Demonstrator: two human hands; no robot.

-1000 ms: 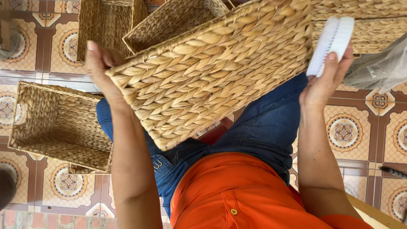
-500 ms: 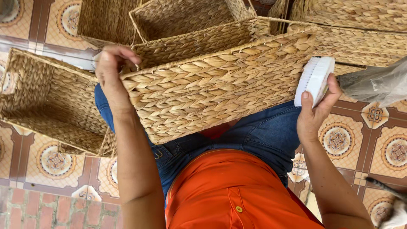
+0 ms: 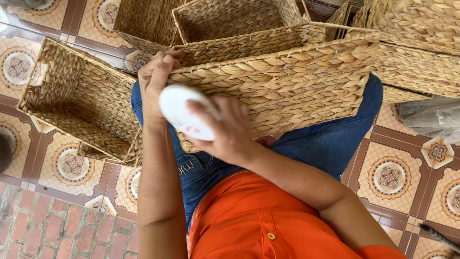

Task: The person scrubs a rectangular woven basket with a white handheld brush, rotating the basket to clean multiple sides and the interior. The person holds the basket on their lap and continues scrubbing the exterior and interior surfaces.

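On the lap, the woven basket point(image 3: 287, 81) has its near corner edge gripped by the left hand point(image 3: 155, 79); the right hand point(image 3: 225, 132) clasps 1 white disc point(image 3: 182, 112) against its side. 3 more baskets point(image 3: 81, 105) crowd the tiled floor point(image 3: 393, 177).

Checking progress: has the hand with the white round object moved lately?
Yes. The right hand carried the white round object across the woven basket, toward the left hand.

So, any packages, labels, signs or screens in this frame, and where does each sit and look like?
White disc-shaped object: in the right hand, against the woven basket; round, white, with small red marks.
Clear plastic bag: at the right edge on the tiled floor; crumpled, greyish.
No signs or screens.
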